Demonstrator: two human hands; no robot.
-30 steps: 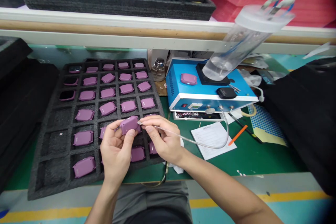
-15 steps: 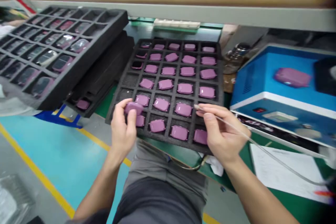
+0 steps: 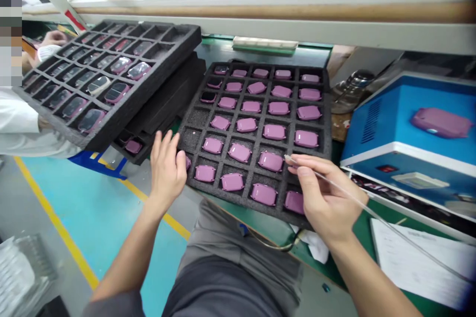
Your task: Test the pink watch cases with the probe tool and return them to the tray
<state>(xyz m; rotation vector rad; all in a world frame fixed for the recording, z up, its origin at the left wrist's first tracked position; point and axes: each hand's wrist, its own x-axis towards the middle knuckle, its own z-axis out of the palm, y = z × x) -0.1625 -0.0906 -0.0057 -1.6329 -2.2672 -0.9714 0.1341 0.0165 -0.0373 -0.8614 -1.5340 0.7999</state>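
A black foam tray (image 3: 323,168) stands before me, its compartments mostly filled with purple watch cases (image 3: 274,132). My left hand (image 3: 168,168) is at the tray's left edge with its fingers stretched out. Partly hidden behind its thumb is one purple watch case (image 3: 188,162); whether they touch, I cannot tell. Over the right side of the tray, my right hand (image 3: 327,193) pinches a thin clear tube (image 3: 345,190) near its pale tip. The tube trails off to the lower right. Darker pieces with glossy faces (image 3: 208,97) lie in the tray's far left compartments.
Another foam tray (image 3: 148,94) of glossy-faced watches sits tilted on stacked trays at left, beside a co-worker's white sleeve (image 3: 18,119). At right stand a blue machine (image 3: 390,124) with a purple case (image 3: 442,122) on top, a glass bottle (image 3: 353,89) and paper sheets (image 3: 420,257).
My left hand has let go of the purple watch case it held; its fingers have opened, and a case shows at the tray's left edge. My right hand keeps the tube. The view has shifted.
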